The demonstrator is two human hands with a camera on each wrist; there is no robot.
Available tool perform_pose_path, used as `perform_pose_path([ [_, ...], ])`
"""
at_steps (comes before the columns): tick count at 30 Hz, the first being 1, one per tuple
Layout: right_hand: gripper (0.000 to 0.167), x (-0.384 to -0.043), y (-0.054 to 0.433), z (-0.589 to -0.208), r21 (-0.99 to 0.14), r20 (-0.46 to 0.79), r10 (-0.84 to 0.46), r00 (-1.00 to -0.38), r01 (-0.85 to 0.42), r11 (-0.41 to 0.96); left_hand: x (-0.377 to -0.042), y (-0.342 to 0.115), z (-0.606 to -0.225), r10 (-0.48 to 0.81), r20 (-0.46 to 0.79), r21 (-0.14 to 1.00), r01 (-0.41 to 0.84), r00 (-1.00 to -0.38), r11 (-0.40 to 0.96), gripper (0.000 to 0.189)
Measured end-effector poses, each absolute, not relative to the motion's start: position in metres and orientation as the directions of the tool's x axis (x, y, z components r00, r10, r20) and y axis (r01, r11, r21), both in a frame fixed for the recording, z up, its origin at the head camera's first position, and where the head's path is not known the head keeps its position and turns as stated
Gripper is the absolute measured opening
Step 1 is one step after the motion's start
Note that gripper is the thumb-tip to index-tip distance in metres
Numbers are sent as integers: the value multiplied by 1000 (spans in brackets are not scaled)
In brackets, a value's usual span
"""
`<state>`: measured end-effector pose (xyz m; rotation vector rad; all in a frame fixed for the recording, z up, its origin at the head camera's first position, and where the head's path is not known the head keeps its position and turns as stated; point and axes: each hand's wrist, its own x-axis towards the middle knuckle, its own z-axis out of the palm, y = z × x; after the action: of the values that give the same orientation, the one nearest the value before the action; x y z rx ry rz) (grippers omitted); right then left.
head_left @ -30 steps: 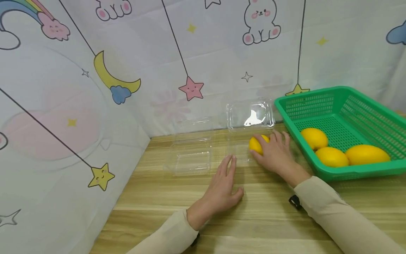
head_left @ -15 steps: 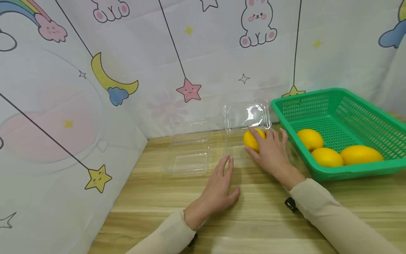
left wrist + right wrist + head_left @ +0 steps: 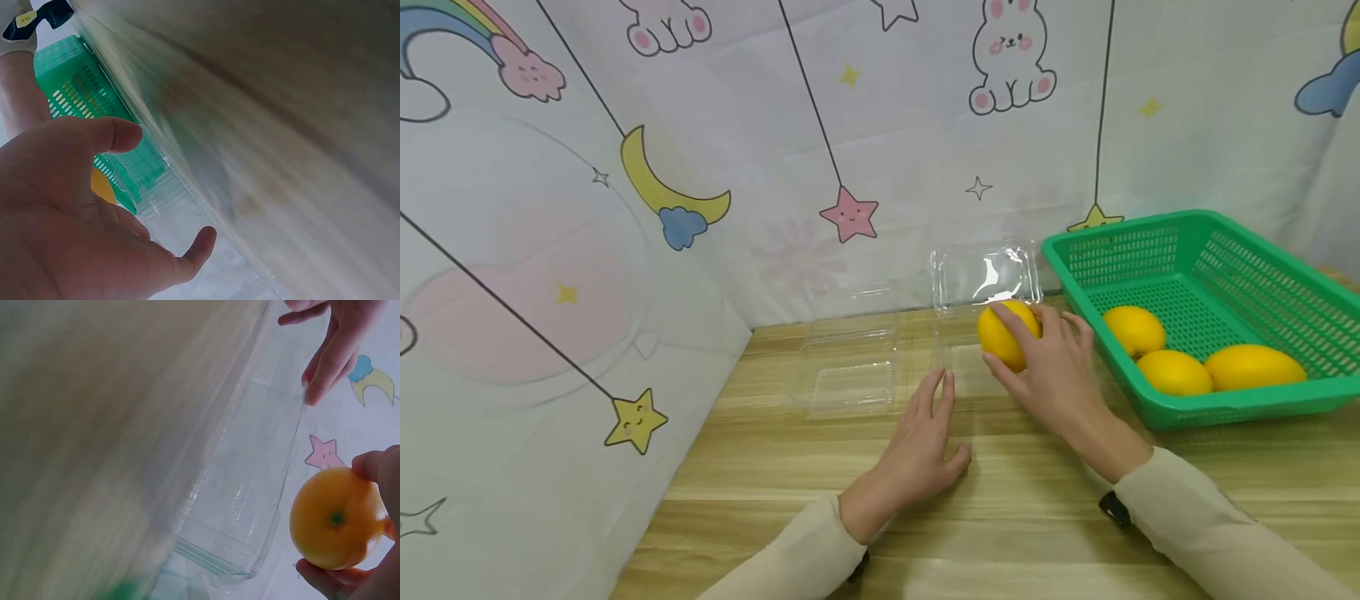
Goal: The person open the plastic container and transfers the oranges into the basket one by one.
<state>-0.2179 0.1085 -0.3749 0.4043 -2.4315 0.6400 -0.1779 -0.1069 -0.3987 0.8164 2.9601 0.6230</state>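
My right hand [image 3: 1052, 379] grips a smooth yellow fruit [image 3: 1006, 335] over the right-hand clear plastic box, whose raised lid [image 3: 985, 275] leans at the wall. In the right wrist view the fruit [image 3: 334, 519] shows a green stem spot and is apart from the clear box base [image 3: 250, 469]. Thumb and fingers curl round its sides. My left hand [image 3: 913, 450] has its fingers stretched and holds nothing. Its fingertips are at the near left edge of that box; whether they press on it, I cannot tell. The left wrist view shows this left hand [image 3: 75, 212] with fingers spread.
A second clear box [image 3: 850, 379] lies with its lid up on the left. At the right stands a green plastic basket [image 3: 1247, 408] with three yellow fruits [image 3: 1255, 367] inside. A patterned cloth wall [image 3: 910, 150] borders the back and left of the wooden table [image 3: 760, 492].
The fruit in my right hand first went slightly left, then rose a little, and more of it shows now. My left hand has stayed nearly still.
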Motion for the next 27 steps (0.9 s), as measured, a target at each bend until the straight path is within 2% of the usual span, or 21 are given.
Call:
perform_pose_path([
  [7,61,-198,117,-373,-304,658,-171,-734,-466,831,-177,-107,-398,493,105,365,494,-864,789,90],
  [18,63,-182,134,-370,-304,699,-153,-699,-484,820,-177,-106,-399,486,100,369,486,-868,792,91],
  [27,87,-177,151,-359,-361,696,-99,-712,-466,808,-176,-107,-398,494,116,370,499,-862,783,91],
])
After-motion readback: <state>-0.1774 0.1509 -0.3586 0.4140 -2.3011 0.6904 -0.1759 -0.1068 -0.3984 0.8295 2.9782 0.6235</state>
